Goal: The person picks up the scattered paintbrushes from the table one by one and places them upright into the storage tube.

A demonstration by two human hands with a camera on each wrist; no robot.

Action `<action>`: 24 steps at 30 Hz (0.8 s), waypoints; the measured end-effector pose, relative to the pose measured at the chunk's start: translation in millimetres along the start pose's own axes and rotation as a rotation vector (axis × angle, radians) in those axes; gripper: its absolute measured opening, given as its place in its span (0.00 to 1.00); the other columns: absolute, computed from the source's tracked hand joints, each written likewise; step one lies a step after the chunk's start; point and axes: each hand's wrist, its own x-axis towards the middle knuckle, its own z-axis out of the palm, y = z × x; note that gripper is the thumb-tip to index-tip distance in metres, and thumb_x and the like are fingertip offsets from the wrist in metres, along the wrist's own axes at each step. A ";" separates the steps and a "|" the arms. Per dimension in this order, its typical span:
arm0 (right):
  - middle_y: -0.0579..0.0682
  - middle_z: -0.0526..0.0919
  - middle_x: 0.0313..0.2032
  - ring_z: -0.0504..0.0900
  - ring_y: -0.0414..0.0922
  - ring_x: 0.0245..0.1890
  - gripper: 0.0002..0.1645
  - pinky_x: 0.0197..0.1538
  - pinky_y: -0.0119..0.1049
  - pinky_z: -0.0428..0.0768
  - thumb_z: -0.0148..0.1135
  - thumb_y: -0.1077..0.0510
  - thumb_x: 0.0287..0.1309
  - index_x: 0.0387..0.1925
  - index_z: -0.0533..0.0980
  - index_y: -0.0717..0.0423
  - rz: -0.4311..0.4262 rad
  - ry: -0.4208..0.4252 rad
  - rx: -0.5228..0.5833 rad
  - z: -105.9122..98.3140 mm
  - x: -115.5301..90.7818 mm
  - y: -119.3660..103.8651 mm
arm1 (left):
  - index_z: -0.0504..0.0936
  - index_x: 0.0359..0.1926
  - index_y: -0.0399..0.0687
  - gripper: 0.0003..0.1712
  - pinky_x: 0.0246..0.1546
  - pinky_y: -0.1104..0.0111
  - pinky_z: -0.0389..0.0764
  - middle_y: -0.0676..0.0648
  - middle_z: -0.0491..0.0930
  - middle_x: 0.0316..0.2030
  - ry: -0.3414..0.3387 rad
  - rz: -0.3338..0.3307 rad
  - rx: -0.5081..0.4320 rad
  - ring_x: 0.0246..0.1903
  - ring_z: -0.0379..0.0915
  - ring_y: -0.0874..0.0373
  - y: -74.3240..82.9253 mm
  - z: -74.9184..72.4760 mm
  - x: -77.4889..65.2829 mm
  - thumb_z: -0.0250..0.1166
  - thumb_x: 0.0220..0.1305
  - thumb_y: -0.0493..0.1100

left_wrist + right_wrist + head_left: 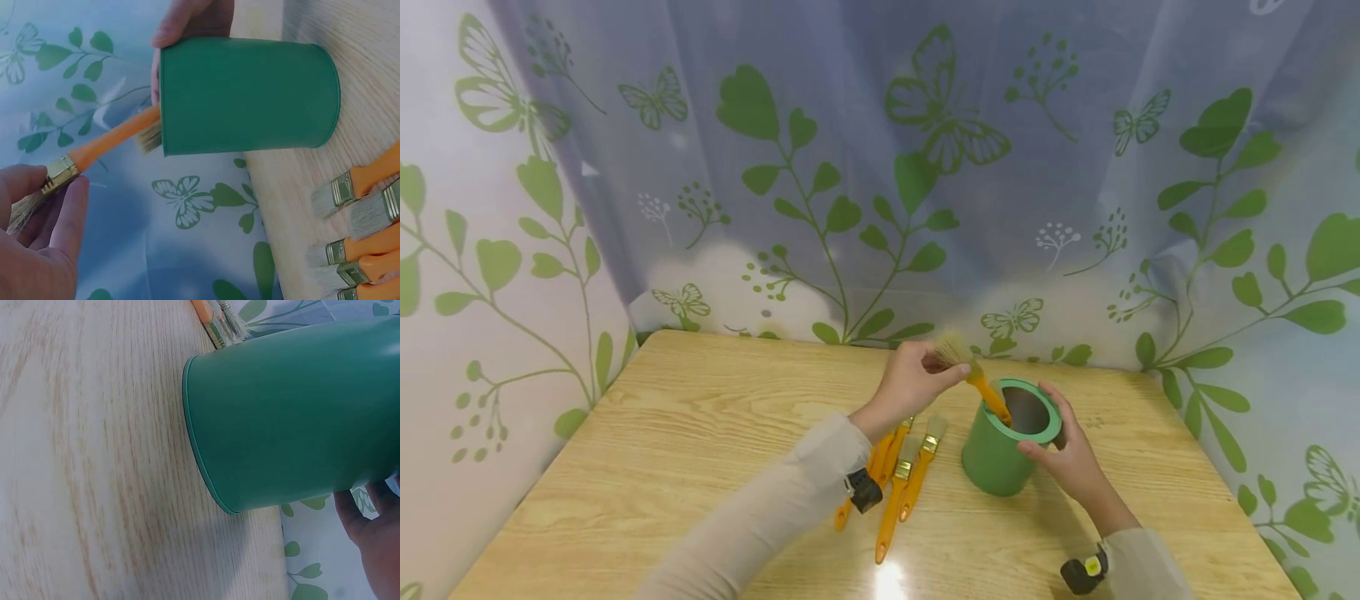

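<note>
My left hand (913, 379) pinches a paintbrush (990, 398) at its metal band, bristles up, with the orange handle slanting down into the mouth of a green can (1000, 457). The can stands upright on the table, and its grey inside shows in the head view. Around the can's right side, near the rim, my right hand (1069, 446) grips with thumb in front and fingers behind. Pale bristles (150, 137) of another brush peek out at the rim in the left wrist view; the rest of that brush is hidden.
Several more orange-handled paintbrushes (892, 508) lie bunched on the wooden table (715, 417), left of the can and partly under my left forearm. A curtain (865, 292) printed with leaves and butterflies hangs along the table's back edge and both sides.
</note>
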 end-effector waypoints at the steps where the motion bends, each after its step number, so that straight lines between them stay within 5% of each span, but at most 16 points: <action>1: 0.63 0.59 0.67 0.67 0.31 0.58 0.51 0.55 0.18 0.66 0.62 0.69 0.58 0.74 0.44 0.55 -0.001 0.000 -0.001 0.1 0.3 0.5 | 0.86 0.36 0.45 0.07 0.37 0.72 0.81 0.49 0.84 0.34 -0.005 0.011 0.016 0.36 0.81 0.60 -0.6 1.7 0.0 0.68 0.61 0.44; 7: 0.63 0.61 0.66 0.68 0.31 0.57 0.51 0.56 0.19 0.66 0.62 0.68 0.58 0.74 0.43 0.57 0.002 0.002 -0.011 0.9 0.9 1.8 | 0.84 0.36 0.42 0.10 0.35 0.75 0.80 0.51 0.83 0.32 -0.034 0.005 0.024 0.33 0.79 0.63 -1.8 10.1 -1.6 0.68 0.61 0.44; 12: 0.63 0.61 0.66 0.68 0.33 0.58 0.52 0.63 0.46 0.66 0.63 0.68 0.57 0.74 0.43 0.55 0.000 0.004 -0.024 1.9 0.8 2.6 | 0.84 0.47 0.46 0.13 0.39 0.73 0.81 0.50 0.85 0.41 -0.063 -0.007 0.005 0.38 0.81 0.62 -8.7 13.0 -2.2 0.67 0.62 0.44; 15: 0.64 0.60 0.66 0.67 0.30 0.58 0.52 0.62 0.58 0.63 0.62 0.69 0.57 0.75 0.43 0.54 0.003 0.002 -0.024 2.4 0.9 3.0 | 0.84 0.47 0.47 0.13 0.39 0.73 0.81 0.50 0.85 0.42 -0.058 -0.011 0.001 0.39 0.81 0.61 -17.7 10.3 -2.5 0.67 0.62 0.44; 24: 0.61 0.59 0.66 0.65 0.26 0.58 0.52 0.62 0.65 0.60 0.63 0.66 0.58 0.75 0.42 0.53 0.015 0.003 -0.005 0.8 -1.0 2.3 | 0.83 0.51 0.47 0.18 0.44 0.68 0.81 0.50 0.84 0.45 -0.031 -0.110 -0.002 0.46 0.79 0.57 -45.6 -11.3 -6.4 0.66 0.63 0.49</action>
